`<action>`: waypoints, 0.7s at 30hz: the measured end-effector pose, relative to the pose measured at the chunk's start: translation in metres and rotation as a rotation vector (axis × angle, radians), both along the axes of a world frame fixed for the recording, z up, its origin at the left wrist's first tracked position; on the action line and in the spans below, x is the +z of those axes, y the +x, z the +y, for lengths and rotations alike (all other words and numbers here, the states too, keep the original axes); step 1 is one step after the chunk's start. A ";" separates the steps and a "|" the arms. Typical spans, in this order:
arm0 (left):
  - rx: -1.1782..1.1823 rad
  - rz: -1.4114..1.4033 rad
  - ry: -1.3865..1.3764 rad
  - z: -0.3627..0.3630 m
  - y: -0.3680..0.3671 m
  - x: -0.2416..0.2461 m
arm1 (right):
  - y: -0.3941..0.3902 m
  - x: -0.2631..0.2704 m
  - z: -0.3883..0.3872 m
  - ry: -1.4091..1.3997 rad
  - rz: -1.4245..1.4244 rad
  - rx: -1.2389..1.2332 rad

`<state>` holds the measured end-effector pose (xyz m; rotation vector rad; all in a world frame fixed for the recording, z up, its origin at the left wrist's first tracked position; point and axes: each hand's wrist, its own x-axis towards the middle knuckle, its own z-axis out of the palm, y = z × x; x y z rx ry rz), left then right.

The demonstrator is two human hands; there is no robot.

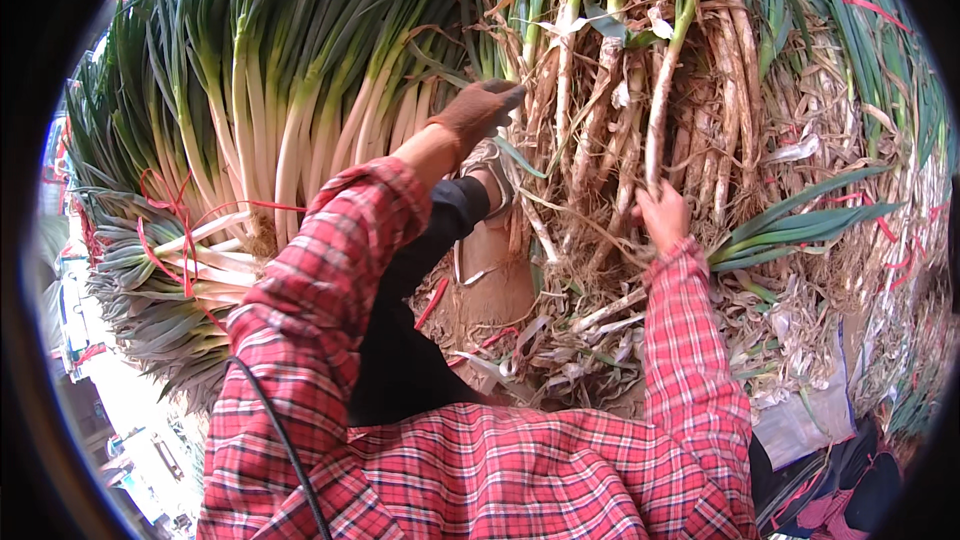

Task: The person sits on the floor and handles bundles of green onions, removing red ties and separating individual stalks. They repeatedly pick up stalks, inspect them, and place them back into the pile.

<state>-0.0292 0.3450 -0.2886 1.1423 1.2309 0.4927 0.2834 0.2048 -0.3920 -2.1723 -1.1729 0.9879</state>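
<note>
My right hand (663, 217) is bare and grips the root end of a long green onion (658, 112). Its soiled white stalk points away from me, with green leaves at the far end. Beneath and around it lies a heap of unpeeled green onions (592, 112), with brown dry husks and stringy roots. My left hand (480, 111) wears a brown glove with dark fingertips. Its fingers reach toward the heap's left edge, with nothing visible in them. Left of that hand lies a thick row of clean green onions (300, 127), white stalks toward me.
At the left, red ties (187, 240) cross a bundle of green onions (172, 262). My shoe (487, 165) sits between the piles. Husk scraps (585, 367) litter the ground before me. More unpeeled green onions (892, 187) fill the right side. A cable (277, 427) hangs over my left sleeve.
</note>
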 end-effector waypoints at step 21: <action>0.174 -0.407 0.228 -0.013 0.089 0.017 | -0.037 0.119 -0.065 0.266 0.628 -0.109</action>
